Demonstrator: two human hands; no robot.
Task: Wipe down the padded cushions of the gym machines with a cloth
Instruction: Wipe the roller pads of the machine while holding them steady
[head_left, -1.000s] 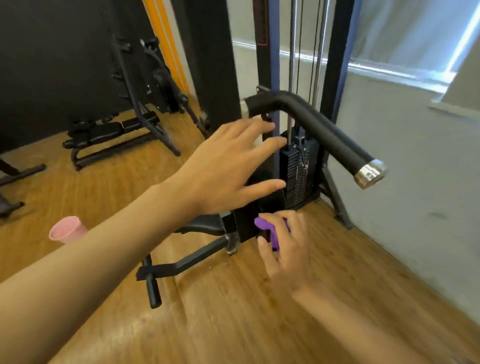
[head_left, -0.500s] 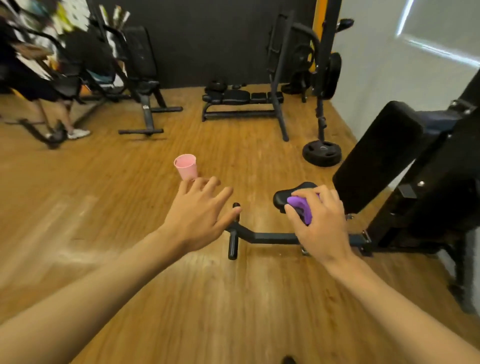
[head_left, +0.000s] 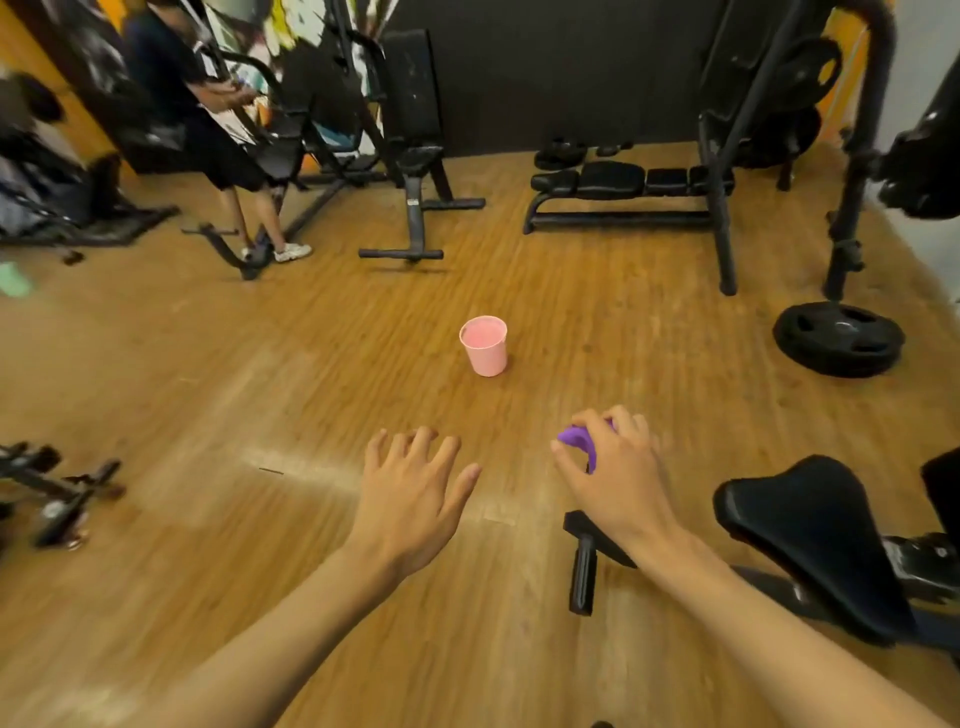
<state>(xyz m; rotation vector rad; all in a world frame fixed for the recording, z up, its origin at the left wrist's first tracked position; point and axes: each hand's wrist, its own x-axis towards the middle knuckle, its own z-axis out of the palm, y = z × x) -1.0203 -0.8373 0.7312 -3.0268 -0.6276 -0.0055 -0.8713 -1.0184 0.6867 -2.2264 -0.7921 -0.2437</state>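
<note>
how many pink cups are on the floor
1: the pink cup stands upright on the wooden floor, mid-frame, beyond the open left hand and the right hand gripping the purple cloth. Others may be hidden from view.

Your left hand (head_left: 415, 493) hangs over the floor (head_left: 260, 389), just left of your right hand (head_left: 618, 483), which pinches the cloth (head_left: 576, 436) at its fingertips. Beyond both hands, near the middle of the floor, stands the cup (head_left: 483, 345). The padded seat (head_left: 810, 540) sits to the right of your right forearm, and a foot bar (head_left: 582, 571) lies below that wrist. Beyond the seat, toward the floor's right edge, a weight plate (head_left: 839, 338) lies flat. Along the far edge, a flat bench (head_left: 618, 182) stands right of an adjustable bench (head_left: 415, 130). Another person (head_left: 208, 130) stands near the far left corner.
</note>
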